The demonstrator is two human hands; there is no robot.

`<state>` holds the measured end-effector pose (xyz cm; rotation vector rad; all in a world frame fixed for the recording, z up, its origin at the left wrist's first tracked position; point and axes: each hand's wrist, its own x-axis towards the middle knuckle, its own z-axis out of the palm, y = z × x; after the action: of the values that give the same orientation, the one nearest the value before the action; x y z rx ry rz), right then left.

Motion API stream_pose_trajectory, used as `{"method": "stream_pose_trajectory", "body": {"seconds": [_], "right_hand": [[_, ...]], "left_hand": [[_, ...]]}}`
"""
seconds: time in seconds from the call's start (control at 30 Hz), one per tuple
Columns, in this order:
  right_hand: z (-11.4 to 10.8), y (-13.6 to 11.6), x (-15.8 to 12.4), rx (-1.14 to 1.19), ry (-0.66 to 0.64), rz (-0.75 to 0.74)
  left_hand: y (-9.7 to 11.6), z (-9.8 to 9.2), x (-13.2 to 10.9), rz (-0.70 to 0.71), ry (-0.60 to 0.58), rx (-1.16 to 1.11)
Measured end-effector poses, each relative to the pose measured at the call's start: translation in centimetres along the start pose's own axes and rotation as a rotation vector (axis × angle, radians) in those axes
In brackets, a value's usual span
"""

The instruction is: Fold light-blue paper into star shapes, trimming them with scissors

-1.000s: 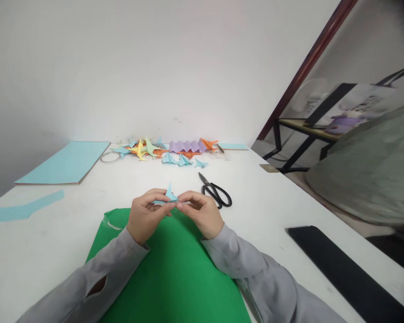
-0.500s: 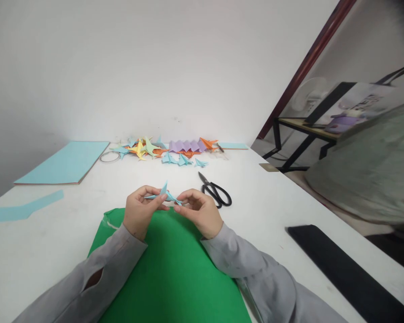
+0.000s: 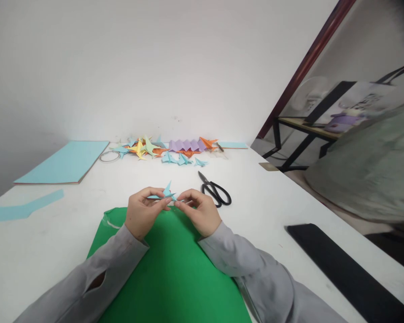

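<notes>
Origami [image 3: 167,189], in hands [image 3: 140,213], near green sheet's edge [image 3: 173,215]

A pale-blue folded paper figure [image 3: 167,190] (one pointed flap upright) is held above the desk [image 3: 265,202], well short of its far edge.

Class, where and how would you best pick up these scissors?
Probably by the black handle loops, from the near right side, using the right hand once free: the scissors lie flat, loops toward the person, blades pointing away.

Scissors [image 3: 208,183] lie right of the held paper [image 3: 167,190]
</notes>
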<state>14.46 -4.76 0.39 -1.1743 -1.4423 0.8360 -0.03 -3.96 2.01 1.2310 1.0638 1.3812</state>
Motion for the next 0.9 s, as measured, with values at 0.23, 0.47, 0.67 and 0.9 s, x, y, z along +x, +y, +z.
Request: {"method": "stream_pose_trajectory", "body": {"seconds": [0.23, 0.47, 0.67, 0.9], "right_hand": [[-0.06, 0.49, 0.06, -0.084, 0.008, -0.106], [-0.05, 0.47, 0.01, -0.079, -0.028, -0.117], [0.08, 0.51, 0.04, -0.029, -0.1, 0.028], [-0.17, 0.94, 0.42, 0.119, -0.266, 0.278]], "left_hand": [[-0.16, 0.04, -0.08, 0.043, -0.005, 0.052], [0.0, 0.08, -0.16, 0.047, 0.014, 0.097], [-0.44, -0.04, 0.09, 0.033, -0.016, 0.123], [-0.45, -0.16, 0.32, 0.017, -0.05, 0.184]]}}
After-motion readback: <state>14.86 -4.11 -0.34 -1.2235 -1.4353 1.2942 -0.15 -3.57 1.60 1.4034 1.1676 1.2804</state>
